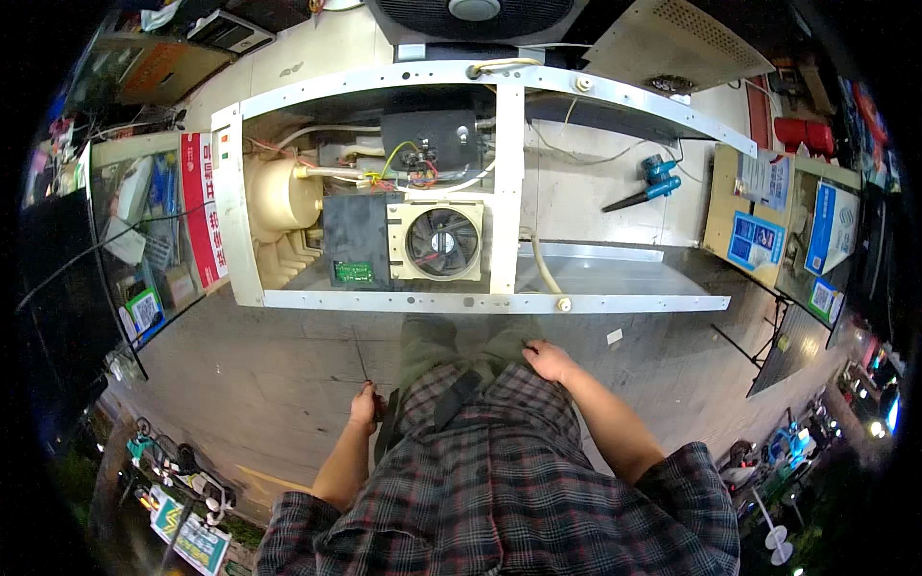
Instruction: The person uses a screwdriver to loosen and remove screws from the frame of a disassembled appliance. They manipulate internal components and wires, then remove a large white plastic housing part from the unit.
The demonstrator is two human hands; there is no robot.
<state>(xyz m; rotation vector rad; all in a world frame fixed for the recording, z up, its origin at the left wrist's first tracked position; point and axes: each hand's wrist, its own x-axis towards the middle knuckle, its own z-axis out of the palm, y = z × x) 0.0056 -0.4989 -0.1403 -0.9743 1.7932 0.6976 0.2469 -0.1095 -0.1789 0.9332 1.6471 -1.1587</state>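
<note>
My left hand [363, 405] hangs beside my left leg, closed round a screwdriver [360, 355] with a long thin shaft; its handle is mostly hidden by the fingers. My right hand [547, 362] rests at my right thigh by the shirt hem, fingers curled in; whether they pinch anything does not show. In front of me stands an open metal-framed appliance [512, 211], apart from both hands. Inside it are a cooling fan [443, 242], a round cream housing [285, 195], a dark box [355, 226] with a green circuit board [352, 272], and loose wires [403, 158].
A blue hand blower [658, 180] lies beyond the frame's right section. Glass display cases [144, 221] flank the left side, and cardboard panels [735, 221] the right. A perforated metal panel [672, 43] leans at the back right. A thin-legged stand [759, 350] is on the right.
</note>
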